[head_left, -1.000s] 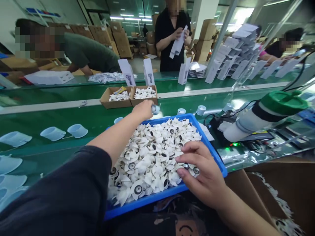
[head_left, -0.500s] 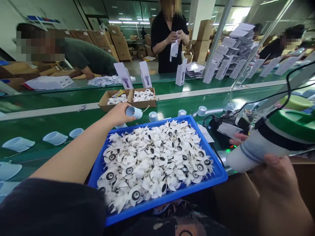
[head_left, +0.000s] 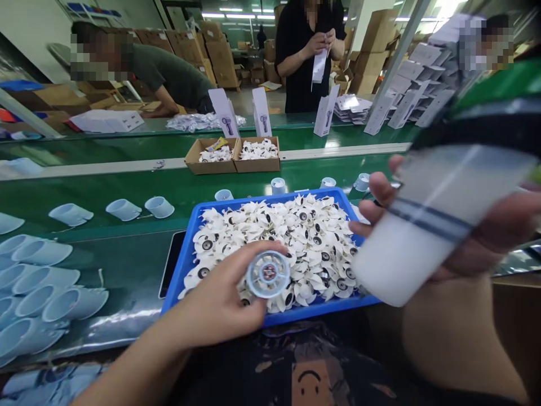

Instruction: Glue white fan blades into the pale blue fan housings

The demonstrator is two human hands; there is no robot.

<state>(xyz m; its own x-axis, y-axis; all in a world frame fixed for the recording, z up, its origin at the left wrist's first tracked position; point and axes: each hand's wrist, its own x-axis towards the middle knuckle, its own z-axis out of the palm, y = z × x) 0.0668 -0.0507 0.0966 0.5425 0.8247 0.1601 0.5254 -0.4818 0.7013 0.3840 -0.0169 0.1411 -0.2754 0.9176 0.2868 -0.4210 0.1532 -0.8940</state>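
My left hand point(head_left: 224, 293) is closed around a light-blue cylindrical fan housing point(head_left: 269, 274), its spoked round end facing me. It hovers over the front half of a blue tray point(head_left: 180, 282) heaped with small white fan impellers point(head_left: 270, 225), many showing a black hub. On the right, my right hand point(head_left: 469, 248) wraps a large frosted white bottle point(head_left: 439, 220) with a dark band and a green top. That bottle is tilted, its lower end over the tray's right edge, and is blurred by motion. It hides part of my palm.
Several blue housings point(head_left: 76, 304) cluster at left; others point(head_left: 159, 207) line the green conveyor point(head_left: 127, 183). Two cardboard boxes point(head_left: 211, 163) of impellers stand beyond the tray. White cartons point(head_left: 327, 115) and two co-workers point(head_left: 310, 56) are across the line. A dark flat device point(head_left: 171, 265) lies beside the tray.
My left hand has brought the blue housing back from beyond the tray to above its front half. My right hand has raised the bottle nearer to me. The view has shifted.
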